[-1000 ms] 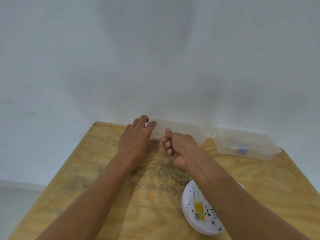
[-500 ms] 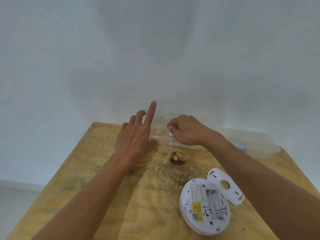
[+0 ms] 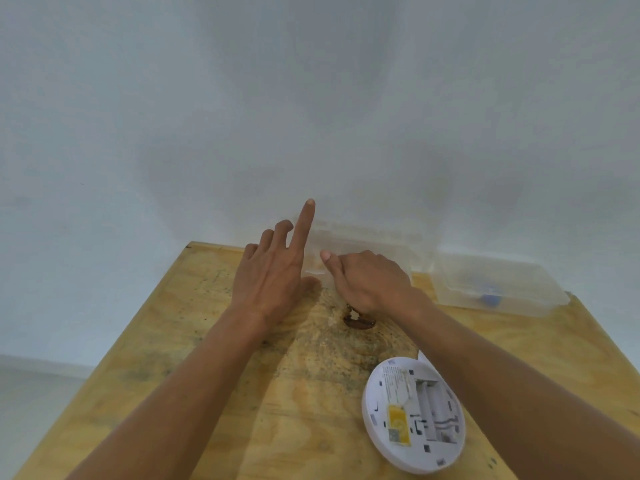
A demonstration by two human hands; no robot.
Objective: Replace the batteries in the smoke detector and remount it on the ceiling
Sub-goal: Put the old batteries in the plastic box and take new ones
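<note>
Now, line by line:
Left hand (image 3: 273,271): stretched forward over the far part of the wooden table (image 3: 221,393), index finger pointing straight up, other fingers loosely bent, thumb tip at the near edge of a clear plastic box (image 3: 363,244); it grips nothing.
Right hand (image 3: 367,282): loosely curled, knuckles up, thumb sticking out to the left, at the front of the same box; whether it pinches anything cannot be told.
Clear plastic box: against the wall (image 3: 311,98) at the table's far edge; contents too faint to make out.
Second clear box (image 3: 498,285): just to the right of the first, closed, something small and blue inside.
Smoke detector (image 3: 412,414): face down near the table's front right, back with a yellow label and open battery bay showing.
Hidden: the right forearm covers the detector's right edge and most of a white piece (image 3: 423,357) behind it.
Knot (image 3: 358,322): dark spot in the wood, partly under the right hand.
</note>
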